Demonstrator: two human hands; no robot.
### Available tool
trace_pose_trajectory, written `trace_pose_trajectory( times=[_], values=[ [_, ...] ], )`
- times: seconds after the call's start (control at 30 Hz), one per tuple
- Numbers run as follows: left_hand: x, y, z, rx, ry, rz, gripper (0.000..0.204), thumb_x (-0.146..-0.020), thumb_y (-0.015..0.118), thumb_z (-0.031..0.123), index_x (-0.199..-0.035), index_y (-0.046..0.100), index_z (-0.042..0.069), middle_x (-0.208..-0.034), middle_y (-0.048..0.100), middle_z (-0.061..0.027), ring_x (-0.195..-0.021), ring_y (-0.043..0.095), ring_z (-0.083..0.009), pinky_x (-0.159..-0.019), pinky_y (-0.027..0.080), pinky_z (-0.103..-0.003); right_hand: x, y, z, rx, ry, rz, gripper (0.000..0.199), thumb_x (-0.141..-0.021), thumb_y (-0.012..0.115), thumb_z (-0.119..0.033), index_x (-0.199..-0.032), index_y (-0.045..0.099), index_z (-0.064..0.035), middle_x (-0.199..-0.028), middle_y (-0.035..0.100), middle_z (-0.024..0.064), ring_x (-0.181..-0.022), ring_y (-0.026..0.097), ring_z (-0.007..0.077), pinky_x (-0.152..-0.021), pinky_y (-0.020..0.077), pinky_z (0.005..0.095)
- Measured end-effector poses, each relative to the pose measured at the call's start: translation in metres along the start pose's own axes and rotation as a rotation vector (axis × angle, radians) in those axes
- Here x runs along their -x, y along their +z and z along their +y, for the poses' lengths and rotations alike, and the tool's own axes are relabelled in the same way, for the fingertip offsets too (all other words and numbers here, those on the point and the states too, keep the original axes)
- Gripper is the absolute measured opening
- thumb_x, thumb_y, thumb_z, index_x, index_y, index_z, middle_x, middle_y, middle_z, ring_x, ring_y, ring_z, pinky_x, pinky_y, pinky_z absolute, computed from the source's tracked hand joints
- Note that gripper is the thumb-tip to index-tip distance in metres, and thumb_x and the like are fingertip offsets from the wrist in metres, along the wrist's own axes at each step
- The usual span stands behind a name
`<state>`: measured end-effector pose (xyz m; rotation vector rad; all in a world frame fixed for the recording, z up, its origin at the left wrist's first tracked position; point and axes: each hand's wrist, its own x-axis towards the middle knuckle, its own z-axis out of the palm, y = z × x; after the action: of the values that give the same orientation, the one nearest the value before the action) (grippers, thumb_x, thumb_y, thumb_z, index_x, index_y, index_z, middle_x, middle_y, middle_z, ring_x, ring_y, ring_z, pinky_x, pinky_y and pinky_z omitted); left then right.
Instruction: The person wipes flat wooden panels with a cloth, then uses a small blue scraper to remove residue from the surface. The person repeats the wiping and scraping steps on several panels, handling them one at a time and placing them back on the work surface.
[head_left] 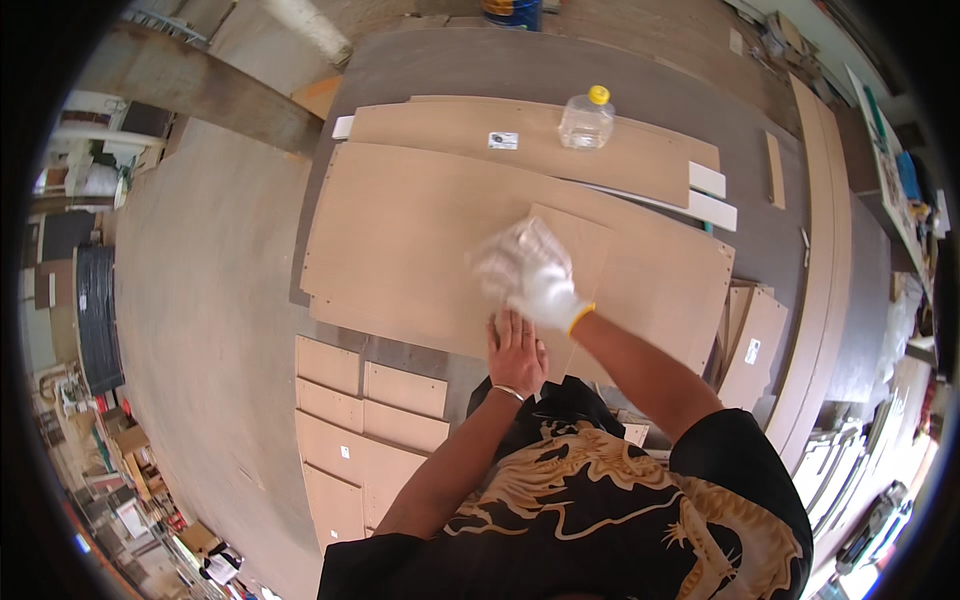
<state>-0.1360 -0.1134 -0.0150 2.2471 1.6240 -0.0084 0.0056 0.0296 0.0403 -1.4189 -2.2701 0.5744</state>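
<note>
Grey surface point(690, 90) stacked with brown panels point(400, 220), small board point(588, 248) laid on top. Left hand point(518, 355) rested at its near end, fingers extended; blurred cloth point(512, 255) seen at gloved right hand point(548, 292), grip cannot be told.

Reaches forward with both arms; slants left forearm point(455, 450) up and inward from the lower edge, with the wrist point(511, 386) nearly straight; lays left hand point(517, 352) palm down, bare, with fingers point(516, 325) extended away from the body and thumb on the right side; angles right forearm point(645, 372) up and leftward across the front; holds right hand point(538, 272), gloved in white, just beyond the left fingertips; shows the right fingers too blurred to tell pose or grip.
</note>
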Motion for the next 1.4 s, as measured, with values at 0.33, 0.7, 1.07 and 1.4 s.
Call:
trace_pose_trajectory(
  times=[0.33,0.7,1.07,1.4],
  values=[
    [0.002,0.003,0.005,-0.071,0.013,0.163,0.076,-0.097,0.051,0.03,-0.161,0.033,-0.007,-0.174,0.022,-0.0258,-0.162,0.018,-0.0426,-0.131,0.012,-0.06,0.132,0.023,0.0,-0.02,0.217,-0.008,0.048,-0.088,0.07,-0.019,-0.134,0.068,-0.0073,-0.151,0.056,0.0159,-0.152,0.037,0.0432,-0.128,0.0181,0.064],
    [-0.016,-0.039,-0.032,-0.129,0.338,0.163,0.057,-0.087,0.068,0.014,-0.143,0.062,0.006,-0.148,0.052,-0.0202,-0.135,0.049,-0.038,-0.115,0.038,-0.053,0.139,0.007,0.013,-0.178,0.367,0.117,0.052,-0.085,0.067,-0.011,-0.136,0.066,-0.0108,-0.155,0.053,0.014,-0.154,0.034,0.0419,-0.128,0.0241,0.0561],
    [-0.196,-0.056,0.004,-0.049,0.14,-0.246,0.09,-0.105,0.049,0.06,-0.168,0.02,0.002,-0.176,0.008,-0.0262,-0.164,0.003,-0.0442,-0.13,0.019,-0.059,0.116,0.018,0.052,0.109,0.32,0.091,0.06,-0.09,0.065,-0.017,-0.148,0.058,-0.0042,-0.162,0.047,0.0144,-0.157,0.03,0.0377,-0.131,0.0201,0.0545],
    [-0.197,-0.09,0.078,-0.425,-0.063,-0.512,0.128,-0.092,0.054,0.081,-0.164,0.006,-0.014,-0.175,0.0,-0.0325,-0.163,0.0,-0.0478,-0.122,0.027,-0.07,0.111,0.043,-0.061,-0.19,-0.112,0.042,0.044,-0.093,0.06,-0.028,-0.133,0.066,-0.0114,-0.131,0.067,0.0137,-0.135,0.053,0.0342,-0.116,0.0384,0.053]
  ],
)
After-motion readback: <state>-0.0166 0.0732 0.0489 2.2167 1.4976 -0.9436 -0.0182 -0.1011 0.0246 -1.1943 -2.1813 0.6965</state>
